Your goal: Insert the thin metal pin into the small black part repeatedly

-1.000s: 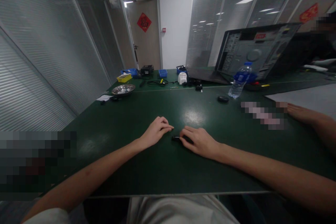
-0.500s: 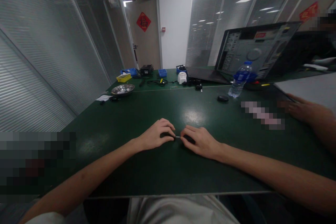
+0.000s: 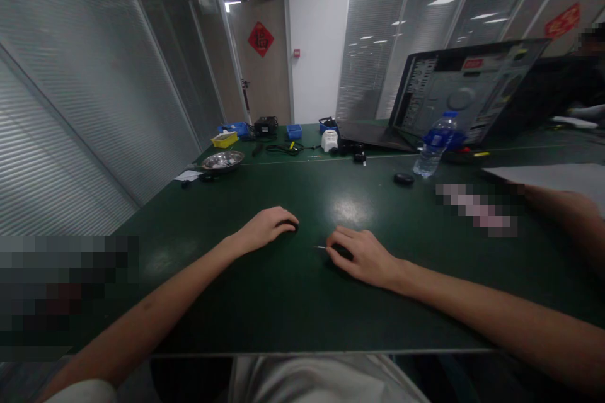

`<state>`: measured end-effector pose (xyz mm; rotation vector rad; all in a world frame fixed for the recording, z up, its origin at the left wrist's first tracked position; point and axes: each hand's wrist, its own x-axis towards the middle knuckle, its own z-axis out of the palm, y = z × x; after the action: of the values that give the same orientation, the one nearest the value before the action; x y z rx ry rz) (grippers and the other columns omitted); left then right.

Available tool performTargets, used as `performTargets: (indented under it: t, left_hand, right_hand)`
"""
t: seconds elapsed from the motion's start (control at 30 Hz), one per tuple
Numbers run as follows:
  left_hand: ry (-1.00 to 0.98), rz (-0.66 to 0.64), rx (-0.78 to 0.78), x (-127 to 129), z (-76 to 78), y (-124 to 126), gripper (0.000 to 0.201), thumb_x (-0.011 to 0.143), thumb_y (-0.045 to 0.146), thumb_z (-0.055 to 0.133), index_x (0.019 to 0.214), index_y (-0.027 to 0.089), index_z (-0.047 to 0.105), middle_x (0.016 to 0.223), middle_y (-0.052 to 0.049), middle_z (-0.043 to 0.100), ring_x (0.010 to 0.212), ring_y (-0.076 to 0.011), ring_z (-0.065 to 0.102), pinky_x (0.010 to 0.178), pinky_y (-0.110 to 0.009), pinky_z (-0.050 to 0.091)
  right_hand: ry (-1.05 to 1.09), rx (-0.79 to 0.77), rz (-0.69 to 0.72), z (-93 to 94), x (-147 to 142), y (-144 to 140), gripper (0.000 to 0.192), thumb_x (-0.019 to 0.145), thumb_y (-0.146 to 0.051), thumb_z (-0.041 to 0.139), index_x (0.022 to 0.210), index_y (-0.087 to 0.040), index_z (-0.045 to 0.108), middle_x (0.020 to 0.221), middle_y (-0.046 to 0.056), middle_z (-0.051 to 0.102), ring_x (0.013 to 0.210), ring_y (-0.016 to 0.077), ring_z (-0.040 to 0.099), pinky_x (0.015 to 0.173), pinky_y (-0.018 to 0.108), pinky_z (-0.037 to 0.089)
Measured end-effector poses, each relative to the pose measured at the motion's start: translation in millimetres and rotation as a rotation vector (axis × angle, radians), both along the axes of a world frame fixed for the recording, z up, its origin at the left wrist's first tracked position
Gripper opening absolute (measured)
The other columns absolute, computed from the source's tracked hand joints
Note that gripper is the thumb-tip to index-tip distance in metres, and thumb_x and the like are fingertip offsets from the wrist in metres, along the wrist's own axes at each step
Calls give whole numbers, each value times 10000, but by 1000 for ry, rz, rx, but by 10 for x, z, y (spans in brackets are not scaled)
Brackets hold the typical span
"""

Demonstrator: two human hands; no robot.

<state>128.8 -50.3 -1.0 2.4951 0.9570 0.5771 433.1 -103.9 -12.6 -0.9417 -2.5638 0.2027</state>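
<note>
My right hand (image 3: pixel 366 258) rests on the dark green table (image 3: pixel 293 302), its fingers closed on a small black tool (image 3: pixel 341 252). A thin silvery tip (image 3: pixel 321 247) sticks out of the tool toward the left. My left hand (image 3: pixel 265 230) lies a short way to the left, apart from the right hand. Its fingers curl over a small dark piece (image 3: pixel 290 225) that looks like a cap. Most of both pieces is hidden under my fingers.
Farther back stand a water bottle (image 3: pixel 433 151), a small black oval object (image 3: pixel 404 179), an open computer case (image 3: pixel 466 91), a metal bowl (image 3: pixel 222 161), a white device (image 3: pixel 328 140) and blue bins (image 3: pixel 293 131). Another person's arm (image 3: pixel 567 211) lies at the right by a grey sheet (image 3: pixel 553 175).
My hands met at the small black tool, then my left hand drew left with a dark piece, baring the thin tip. The other person's hand shifted at the right.
</note>
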Motion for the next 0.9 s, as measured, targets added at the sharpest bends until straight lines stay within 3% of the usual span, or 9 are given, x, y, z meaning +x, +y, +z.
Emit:
performTargets:
  t: [0.13,0.27,0.37,0.47,0.6,0.9]
  left_hand:
    - [-25,279,26,-537,-41,362,298,981,341,582,1220,213,706,1206,-73,693,1094,-223,638,961,-365,499]
    - [61,638,135,-1312,-144,690,277,942,327,606,1132,189,753,1187,-85,710,1080,-253,643,977,-373,491]
    - [152,852,224,-1892,-230,781,297,948,304,567,1129,158,752,1197,-103,708,1114,-264,631,1011,-364,468]
    - [252,1018,271,-2299,-285,764,320,949,302,543,1132,145,752,1180,-119,711,1111,-283,625,1009,-371,461]
    - [337,1146,284,-2469,-295,698,349,959,313,512,1145,145,754,1177,-136,701,1102,-299,624,974,-365,471]
    - [439,1195,330,-2425,-310,678,370,983,308,483,1150,119,754,1166,-166,679,1070,-320,626,908,-374,484]
  right_hand:
    - [15,-6,11,12,5,-3,175,1031,-324,503,1082,-208,623,984,30,648,751,141,603,671,269,424]
    - [26,-3,19,12,10,0,175,1028,-328,510,1078,-206,626,980,35,655,744,141,606,668,270,433]
    - [24,-8,23,12,11,2,172,1029,-322,506,1077,-206,624,980,33,654,738,139,606,669,267,440]
    - [28,-14,27,16,11,1,170,1026,-313,507,1070,-204,629,977,35,655,738,136,608,664,261,443]
    - [25,-15,21,26,10,-4,169,1023,-314,513,1067,-201,630,972,36,655,751,140,610,672,262,443]
    - [13,-25,21,22,12,-6,172,1026,-319,509,1071,-205,629,973,34,659,762,147,617,687,272,444]
